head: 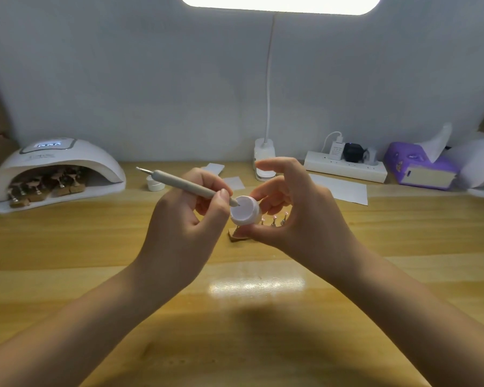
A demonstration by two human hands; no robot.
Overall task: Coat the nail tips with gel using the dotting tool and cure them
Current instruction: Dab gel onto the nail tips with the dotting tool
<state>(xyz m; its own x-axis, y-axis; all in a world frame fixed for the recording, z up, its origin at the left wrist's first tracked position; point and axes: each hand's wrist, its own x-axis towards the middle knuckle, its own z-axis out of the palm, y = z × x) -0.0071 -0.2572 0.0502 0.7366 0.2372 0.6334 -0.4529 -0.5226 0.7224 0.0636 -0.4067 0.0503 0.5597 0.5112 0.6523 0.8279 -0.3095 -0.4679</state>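
My left hand (189, 227) pinches a grey dotting tool (185, 185), and the tool's lower tip dips into an open white gel jar (245, 212). My right hand (288, 202) holds that jar tilted toward me between thumb and fingers. Just behind the jar, small nail tips on metal stands (274, 220) rise from a wooden base (236, 237) on the table, partly hidden by my right hand. At the far left a white curing lamp (56, 166) has its display lit, with several stands of nail tips (46, 182) inside it.
A white jar lid (154, 183) lies behind the tool. White paper sheets (344, 188) lie at the back, next to a clip lamp base (264, 160), a power strip (344, 164) and a purple tissue pack (419, 166). A second white lamp (481, 166) sits far right.
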